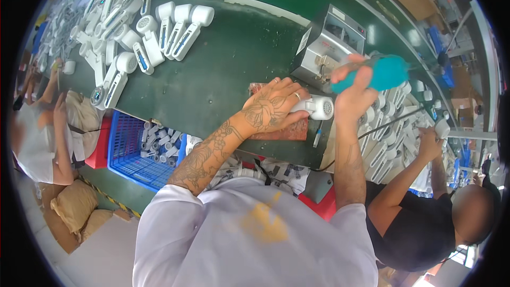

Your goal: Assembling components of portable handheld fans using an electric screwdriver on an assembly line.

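My left hand (276, 105) lies over a white handheld fan (321, 108) and presses it onto a reddish pad (295, 131). Its round grilled head sticks out to the right of my fingers, while most of the handle is hidden under the palm. In my raised right hand (355, 85) is a teal electric screwdriver (383, 73), smeared by motion, with my fingers wrapped round it. It is up beside a silver screw feeder (329, 48), to the right of and above the fan. The screwdriver's tip cannot be made out.
Piled white fans (114, 29) cover the bench's far left. More fans (382, 143) lie at right, by a co-worker in black (414, 223). A blue crate (127, 157) of small white parts stands below the left edge. A small screwdriver (317, 135) lies near the pad; a dark cable (393, 122) crosses at right.
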Motion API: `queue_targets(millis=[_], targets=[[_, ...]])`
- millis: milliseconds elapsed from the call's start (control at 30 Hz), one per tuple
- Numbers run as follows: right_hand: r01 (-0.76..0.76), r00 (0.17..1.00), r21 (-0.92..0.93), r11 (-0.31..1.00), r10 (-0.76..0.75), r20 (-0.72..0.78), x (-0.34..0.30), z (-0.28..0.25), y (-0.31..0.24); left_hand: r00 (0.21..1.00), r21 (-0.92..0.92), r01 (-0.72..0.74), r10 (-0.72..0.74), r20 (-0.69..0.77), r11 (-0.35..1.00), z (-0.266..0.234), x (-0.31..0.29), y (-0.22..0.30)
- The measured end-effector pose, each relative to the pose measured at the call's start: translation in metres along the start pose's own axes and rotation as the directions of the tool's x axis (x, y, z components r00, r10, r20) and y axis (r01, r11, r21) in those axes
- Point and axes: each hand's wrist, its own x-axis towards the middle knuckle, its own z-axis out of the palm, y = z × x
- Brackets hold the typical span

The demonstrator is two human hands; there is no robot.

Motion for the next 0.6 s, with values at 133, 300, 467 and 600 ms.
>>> queue_targets(millis=[133,300,467,600], targets=[[0.046,0.997,-0.039,0.998,-0.049,-0.067,0.032,0.011,0.000,0.995,0.020,-0.042,0.044,-0.087,0.999,0.005,-0.003,-0.002],[0.072,0.996,-0.010,0.997,-0.073,-0.047,0.029,0.012,0.019,1.000,0.025,-0.029,0.029,-0.008,0.999,0.006,-0.001,-0.003],[-0.072,0.997,-0.011,0.997,0.073,0.019,0.015,0.008,0.005,0.996,-0.058,-0.030,0.025,-0.091,0.998,-0.001,-0.001,0.002],[-0.102,0.992,0.191,0.976,0.113,-0.047,-0.012,-0.006,-0.018,0.993,-0.028,-0.001,-0.002,-0.118,1.000,0.006,-0.001,0.000]])
